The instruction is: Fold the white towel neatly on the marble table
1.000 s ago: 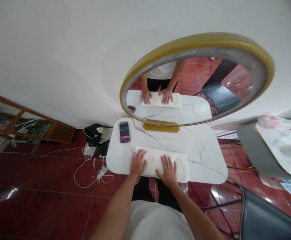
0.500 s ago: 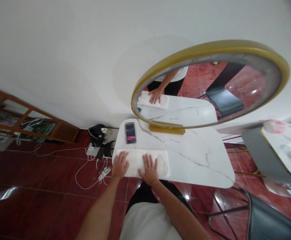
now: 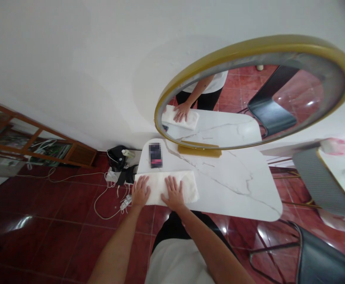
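1. White folded cloth: flat on the pale, grey-veined worktop, at its left part. Long side runs along the near edge; left end close to the worktop's left side.
2. Left hand: palm down on the left end of the cloth, fingers extended and slightly parted, thumb out toward the right. Nothing grasped.
3. Right hand: also palm down on the cloth, right of its middle, fingers fanned wide, thumb pointing left. Rests on the fabric without gripping it; cloth extends past it to the right.
4. Dark rectangular item, pixelated, pink band near its lower end: on the worktop just beyond the cloth, apart from both hands. Details unreadable.
5. Gold-rimmed mirror: above the far side of the worktop, gold base beneath. Reflection shows part of the cloth with a hand on it.
6. Floor level, left: black bag, pale bottle, white power strip with cables.
7. Lower right: black chair on red floor tiles.
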Action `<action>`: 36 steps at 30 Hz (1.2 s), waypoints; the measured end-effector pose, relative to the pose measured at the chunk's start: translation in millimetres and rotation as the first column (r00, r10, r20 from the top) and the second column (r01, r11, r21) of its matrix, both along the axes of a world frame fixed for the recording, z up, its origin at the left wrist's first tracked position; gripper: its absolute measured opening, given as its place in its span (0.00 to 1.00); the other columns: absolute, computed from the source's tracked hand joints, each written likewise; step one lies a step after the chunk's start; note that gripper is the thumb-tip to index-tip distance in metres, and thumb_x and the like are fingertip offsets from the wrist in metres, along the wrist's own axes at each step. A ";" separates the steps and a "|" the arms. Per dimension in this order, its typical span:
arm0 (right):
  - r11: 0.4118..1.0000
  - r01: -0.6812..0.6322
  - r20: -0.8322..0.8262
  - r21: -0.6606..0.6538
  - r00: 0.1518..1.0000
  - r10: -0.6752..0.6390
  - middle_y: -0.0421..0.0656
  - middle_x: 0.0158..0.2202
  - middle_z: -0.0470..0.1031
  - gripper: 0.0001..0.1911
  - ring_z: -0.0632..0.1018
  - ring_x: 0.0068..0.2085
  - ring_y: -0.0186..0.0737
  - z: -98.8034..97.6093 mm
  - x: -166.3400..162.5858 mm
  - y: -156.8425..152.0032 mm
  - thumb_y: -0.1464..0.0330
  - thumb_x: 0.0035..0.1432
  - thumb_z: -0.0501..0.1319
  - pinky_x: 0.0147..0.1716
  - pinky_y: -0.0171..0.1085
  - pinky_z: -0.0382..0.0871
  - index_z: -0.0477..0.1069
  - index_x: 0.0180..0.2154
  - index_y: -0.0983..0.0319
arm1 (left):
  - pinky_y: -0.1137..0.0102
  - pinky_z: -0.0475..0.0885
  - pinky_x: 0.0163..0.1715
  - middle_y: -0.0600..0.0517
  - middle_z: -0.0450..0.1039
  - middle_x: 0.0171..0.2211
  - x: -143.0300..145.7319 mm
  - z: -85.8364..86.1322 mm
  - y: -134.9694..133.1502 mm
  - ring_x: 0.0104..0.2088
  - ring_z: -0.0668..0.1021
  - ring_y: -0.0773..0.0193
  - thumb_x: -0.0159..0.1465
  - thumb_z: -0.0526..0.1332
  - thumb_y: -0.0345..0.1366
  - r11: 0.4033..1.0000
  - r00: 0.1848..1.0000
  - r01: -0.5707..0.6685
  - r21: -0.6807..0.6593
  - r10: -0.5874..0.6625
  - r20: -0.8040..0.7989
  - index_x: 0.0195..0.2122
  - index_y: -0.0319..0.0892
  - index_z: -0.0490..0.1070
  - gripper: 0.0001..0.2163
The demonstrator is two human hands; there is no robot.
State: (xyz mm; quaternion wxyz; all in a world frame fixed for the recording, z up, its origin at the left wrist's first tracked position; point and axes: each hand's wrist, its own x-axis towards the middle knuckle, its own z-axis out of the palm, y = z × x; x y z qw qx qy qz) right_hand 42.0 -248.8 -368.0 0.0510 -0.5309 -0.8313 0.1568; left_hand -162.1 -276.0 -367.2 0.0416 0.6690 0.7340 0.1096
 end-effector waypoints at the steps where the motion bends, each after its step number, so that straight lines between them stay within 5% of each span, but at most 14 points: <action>1: 1.000 -0.004 -0.005 0.000 1.000 0.004 0.45 0.68 0.38 0.40 0.39 0.67 0.51 0.2 0.3 3.6 0.52 0.59 0.49 0.61 0.60 0.29 0.37 0.66 0.60 | 0.58 0.49 0.63 0.49 0.60 0.61 0.0 0.5 2.6 0.63 0.59 0.60 0.65 0.49 0.36 1.000 1.000 -0.003 0.001 0.003 0.001 0.61 0.46 0.58 0.22; 8: 0.999 -0.041 -0.039 0.006 0.998 0.041 0.42 0.67 0.41 0.38 0.43 0.67 0.49 -1.4 12.4 18.2 0.53 0.60 0.50 0.62 0.57 0.31 0.39 0.66 0.56 | 0.57 0.49 0.63 0.48 0.59 0.61 13.5 -1.1 12.5 0.63 0.58 0.59 0.64 0.49 0.35 0.997 0.997 -0.079 0.001 0.079 0.013 0.61 0.45 0.57 0.23; 16: 0.998 -0.005 -0.038 0.067 0.999 0.008 0.40 0.67 0.43 0.36 0.46 0.66 0.47 1.4 60.3 25.9 0.54 0.60 0.49 0.62 0.54 0.31 0.40 0.66 0.54 | 0.53 0.49 0.62 0.46 0.57 0.62 68.2 -5.3 16.1 0.64 0.57 0.57 0.63 0.50 0.34 0.993 0.992 -0.119 0.018 0.118 0.044 0.63 0.45 0.53 0.25; 36: 0.978 0.165 0.098 0.131 0.979 -0.178 0.42 0.66 0.48 0.38 0.51 0.65 0.48 -4.8 328.3 -14.1 0.56 0.59 0.53 0.62 0.55 0.36 0.39 0.66 0.55 | 0.50 0.51 0.63 0.47 0.53 0.64 327.5 -5.8 24.4 0.65 0.52 0.55 0.63 0.51 0.31 0.990 0.969 0.144 -0.002 -0.140 0.204 0.66 0.44 0.45 0.29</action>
